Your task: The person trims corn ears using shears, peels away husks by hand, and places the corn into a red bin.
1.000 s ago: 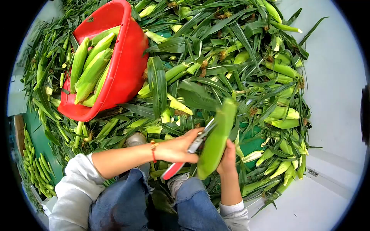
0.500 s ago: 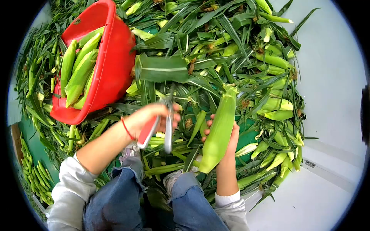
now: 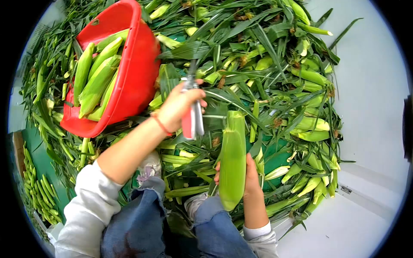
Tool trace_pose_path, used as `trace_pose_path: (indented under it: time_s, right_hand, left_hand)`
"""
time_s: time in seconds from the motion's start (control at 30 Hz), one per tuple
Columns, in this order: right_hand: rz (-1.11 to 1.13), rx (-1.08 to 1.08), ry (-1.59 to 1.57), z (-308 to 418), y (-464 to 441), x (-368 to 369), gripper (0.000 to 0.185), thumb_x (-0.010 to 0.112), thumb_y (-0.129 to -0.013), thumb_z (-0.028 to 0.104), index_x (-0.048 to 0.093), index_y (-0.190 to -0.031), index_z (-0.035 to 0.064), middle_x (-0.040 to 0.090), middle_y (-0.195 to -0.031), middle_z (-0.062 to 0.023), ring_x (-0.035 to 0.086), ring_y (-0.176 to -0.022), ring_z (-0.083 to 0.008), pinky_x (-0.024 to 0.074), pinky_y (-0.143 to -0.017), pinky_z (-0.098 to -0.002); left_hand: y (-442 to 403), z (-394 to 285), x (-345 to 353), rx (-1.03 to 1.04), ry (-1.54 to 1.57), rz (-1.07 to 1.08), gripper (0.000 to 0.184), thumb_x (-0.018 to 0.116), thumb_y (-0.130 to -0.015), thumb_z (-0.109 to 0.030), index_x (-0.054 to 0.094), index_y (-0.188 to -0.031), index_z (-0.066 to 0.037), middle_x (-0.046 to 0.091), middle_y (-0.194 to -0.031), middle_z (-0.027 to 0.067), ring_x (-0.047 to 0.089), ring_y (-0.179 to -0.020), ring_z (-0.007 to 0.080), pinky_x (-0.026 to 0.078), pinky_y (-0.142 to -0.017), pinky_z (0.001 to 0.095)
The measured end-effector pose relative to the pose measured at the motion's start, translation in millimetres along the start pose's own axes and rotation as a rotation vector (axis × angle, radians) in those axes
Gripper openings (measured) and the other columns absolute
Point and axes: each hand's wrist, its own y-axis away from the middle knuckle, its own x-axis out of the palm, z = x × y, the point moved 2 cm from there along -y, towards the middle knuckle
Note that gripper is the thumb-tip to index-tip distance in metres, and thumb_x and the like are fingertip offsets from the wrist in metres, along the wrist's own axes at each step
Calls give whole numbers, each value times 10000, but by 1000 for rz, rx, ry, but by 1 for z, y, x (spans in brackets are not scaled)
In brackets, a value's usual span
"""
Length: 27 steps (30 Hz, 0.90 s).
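My left hand (image 3: 181,106) is closed around a pair of pruning shears (image 3: 194,122) with red and grey handles; their blades point up and look blurred. In my right hand (image 3: 251,176) is an ear of corn (image 3: 232,165) in its green husk, held upright with its cut stalk end at the top. The shears are to the left of the ear's stalk end, apart from it. A cut piece of leaf lies behind the shears, partly hidden by them.
A red basin (image 3: 140,81), tipped on its side at the upper left, holds several husked-in ears (image 3: 100,88). Corn leaves and ears (image 3: 312,124) are heaped all around. More ears (image 3: 43,193) lie at the far left. A white wall (image 3: 370,107) bounds the right side.
My left hand has moved up and right with the shears. The ear in my right hand has shifted left and down and turned more upright. The wide leaf near its top has dropped away.
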Motion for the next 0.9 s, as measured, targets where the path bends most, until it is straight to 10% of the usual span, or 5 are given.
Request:
trace_pose_path:
  time_s: [0.23,0.4,0.63,0.7,0.9]
  right_hand:
    - [-453,-415,107,-15,-29,-18,564,354,-941,501,428,-1284,59,438,-1273,-151,487,-1139,-247,432,-921,-390]
    - [242,-501,470,22,-4,16,310,542,-915,192,566,-1170,17,556,-1214,-95,505,-1160,-220,391,-978,-350]
    - [-1149,-1169,160,163,-7,-212,218,514,-921,167,489,-1072,11,568,-995,-90,528,-887,-148,451,-782,-285]
    - [-1152,-884,-13,193,-16,-241,372,563,-894,227,468,-1169,-5,548,-1122,-127,516,-1001,-187,436,-852,-310]
    - [-1420,-722,-123,240,-20,-247,563,695,-801,255,439,-1212,-30,525,-1201,-148,513,-1031,-232,420,-861,-326]
  left_hand:
    - [83,46,-6,-87,-414,363,669,780,-711,-249,390,-1219,-55,511,-1171,123,548,-1025,214,451,-890,357]
    - [113,11,-39,35,-205,152,827,784,-653,-177,313,-1318,-31,518,-1153,98,546,-1029,210,458,-887,363]
    - [128,-68,-151,409,-80,-278,449,512,-913,-295,432,-1273,-40,551,-1165,116,574,-1011,203,520,-793,321]
    - [117,-79,-145,361,506,-277,413,496,-925,-262,451,-1267,-35,558,-1180,97,572,-1038,189,517,-795,311]
    - [137,-87,-108,405,160,-216,582,583,-858,-252,351,-1330,-2,533,-1223,121,586,-999,190,523,-764,311]
